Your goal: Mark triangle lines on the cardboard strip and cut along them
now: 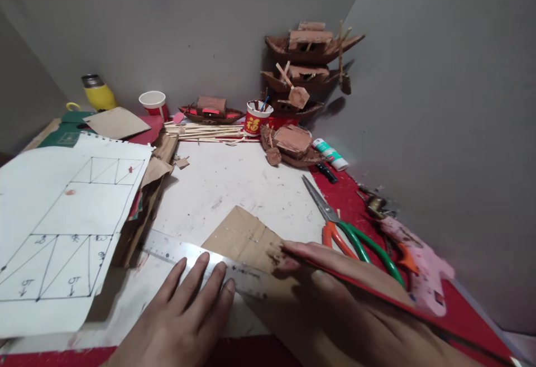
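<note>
My left hand (188, 303) lies with its fingers spread flat on a metal ruler (170, 248). The ruler lies slantwise across a piece of brown cardboard (240, 236) on the white work surface. Over the right part of the cardboard, my right hand (347, 311) is closed and blurred. A long, thin red-edged piece (435, 315) runs along it, and its exact kind is hard to tell. Just beyond the right hand lie scissors (330, 219) with orange and green handles, blades pointing away. Part of the cardboard is hidden under the ruler and both hands.
A sheet with drawn lines (71, 222) lies on stacked boards at left. Sticks (209, 131), a paper cup (153, 104), a cup with a brush (257, 118) and model boats (312, 48) line the back wall. A pink glue gun (422, 266) and a white-green tube (330, 153) lie right.
</note>
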`<act>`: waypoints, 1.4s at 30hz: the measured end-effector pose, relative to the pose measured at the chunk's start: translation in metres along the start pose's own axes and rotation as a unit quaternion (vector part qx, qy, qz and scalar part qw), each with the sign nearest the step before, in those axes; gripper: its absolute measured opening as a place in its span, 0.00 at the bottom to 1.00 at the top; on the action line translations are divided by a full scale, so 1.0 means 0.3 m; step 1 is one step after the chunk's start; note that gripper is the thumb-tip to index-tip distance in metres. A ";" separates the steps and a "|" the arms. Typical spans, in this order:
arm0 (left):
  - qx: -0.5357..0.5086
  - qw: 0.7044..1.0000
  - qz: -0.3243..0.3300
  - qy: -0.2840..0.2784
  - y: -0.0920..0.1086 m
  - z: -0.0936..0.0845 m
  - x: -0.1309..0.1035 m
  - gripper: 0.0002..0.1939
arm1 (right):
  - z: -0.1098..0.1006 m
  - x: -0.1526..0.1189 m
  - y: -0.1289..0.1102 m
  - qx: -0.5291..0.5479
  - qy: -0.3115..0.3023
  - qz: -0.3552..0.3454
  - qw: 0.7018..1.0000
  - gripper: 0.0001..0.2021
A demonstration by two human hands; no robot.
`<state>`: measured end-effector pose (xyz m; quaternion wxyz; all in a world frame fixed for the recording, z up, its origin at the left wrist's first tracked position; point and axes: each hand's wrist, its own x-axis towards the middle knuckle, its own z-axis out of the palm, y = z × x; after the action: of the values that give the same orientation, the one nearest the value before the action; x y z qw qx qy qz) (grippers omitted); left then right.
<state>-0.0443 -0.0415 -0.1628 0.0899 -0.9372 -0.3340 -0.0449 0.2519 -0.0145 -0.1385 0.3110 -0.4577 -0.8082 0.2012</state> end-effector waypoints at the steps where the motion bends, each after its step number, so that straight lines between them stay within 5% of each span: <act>1: -0.031 0.999 -0.002 -0.005 0.003 0.008 0.000 0.37 | -0.005 0.015 -0.029 0.034 -0.005 -0.002 0.999 0.16; 4: -0.122 0.991 -0.008 -0.055 0.001 -0.003 0.015 0.45 | 0.019 0.079 -0.099 0.192 -0.007 0.049 0.980 0.12; 9: -0.176 0.973 -0.040 -0.141 -0.004 -0.110 0.059 0.43 | 0.127 0.205 -0.150 0.363 -0.041 0.163 0.917 0.13; 13: -0.180 0.973 -0.045 -0.138 0.003 -0.160 0.063 0.43 | 0.198 0.256 -0.140 0.348 -0.067 0.140 0.925 0.14; 18: -0.197 0.973 -0.042 -0.110 0.002 -0.149 0.046 0.40 | 0.233 0.258 -0.113 0.307 -0.070 0.108 0.943 0.13; 42: -0.174 0.973 -0.030 -0.151 -0.012 -0.145 0.071 0.44 | 0.240 0.292 -0.118 0.216 -0.092 0.053 0.971 0.10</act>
<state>-0.0311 -0.0341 -0.1167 -0.1272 -0.9241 -0.3585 0.0377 0.1469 0.0406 -0.1412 0.3154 -0.4012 -0.7455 0.4288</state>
